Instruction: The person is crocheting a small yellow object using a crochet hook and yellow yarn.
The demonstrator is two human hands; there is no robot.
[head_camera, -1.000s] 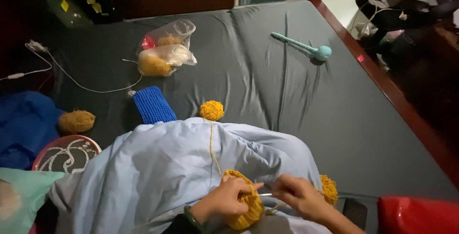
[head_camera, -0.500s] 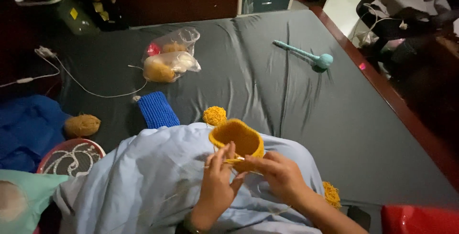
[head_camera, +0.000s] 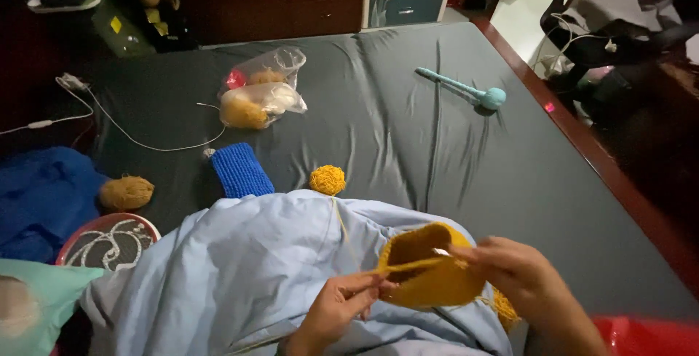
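Observation:
A cup-shaped yellow crochet piece (head_camera: 426, 272) rests over my lap on a light blue sheet (head_camera: 240, 269). My right hand (head_camera: 513, 272) grips its right rim, with a hook tip showing at the opening. My left hand (head_camera: 338, 309) pinches the yellow yarn strand just left of the piece. The strand runs up across the sheet to a small yellow yarn ball (head_camera: 328, 179) on the dark grey bed (head_camera: 408, 116).
A blue knitted piece (head_camera: 240, 169) lies beside the yarn ball. A clear bag of yarn (head_camera: 258, 97) and a teal handled tool (head_camera: 462, 90) lie farther back. A tan yarn ball (head_camera: 126, 192), white cable (head_camera: 124, 134), red-rimmed tray (head_camera: 109, 239) and blue cloth (head_camera: 40, 192) sit left.
The crochet piece first went up from my lap, then came back down and to the right. Both hands moved with it; my left hand now pinches the strand.

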